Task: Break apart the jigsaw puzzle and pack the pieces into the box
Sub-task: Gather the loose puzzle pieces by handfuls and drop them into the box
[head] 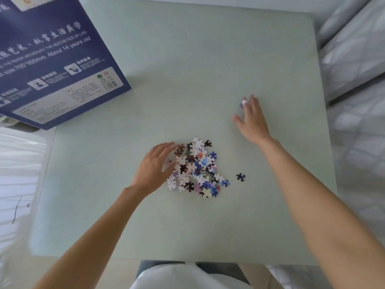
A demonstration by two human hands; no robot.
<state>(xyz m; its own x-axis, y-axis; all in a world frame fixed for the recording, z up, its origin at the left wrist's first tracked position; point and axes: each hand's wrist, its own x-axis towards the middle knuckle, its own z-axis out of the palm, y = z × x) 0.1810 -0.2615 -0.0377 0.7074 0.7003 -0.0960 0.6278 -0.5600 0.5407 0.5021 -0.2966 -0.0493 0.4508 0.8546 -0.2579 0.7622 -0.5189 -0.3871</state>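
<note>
Pale-green bench (187,59): left hand (153,167), grip relaxed, corrals piece pile (195,167); right hand (251,119), fingers spread, reaches stray piece (241,105) for gathering.

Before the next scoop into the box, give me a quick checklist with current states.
1. Pieces broken apart: ok, loose pile.
2. Left hand at the pile: ok, fingers touching its left edge.
3. Right hand free: not ok, reaching far right with a small piece at its fingertips.
4. Strays gathered: not ok, dark piece lies apart, right of the pile.
5. Box ready: cannot tell, only its printed face shows.
</note>
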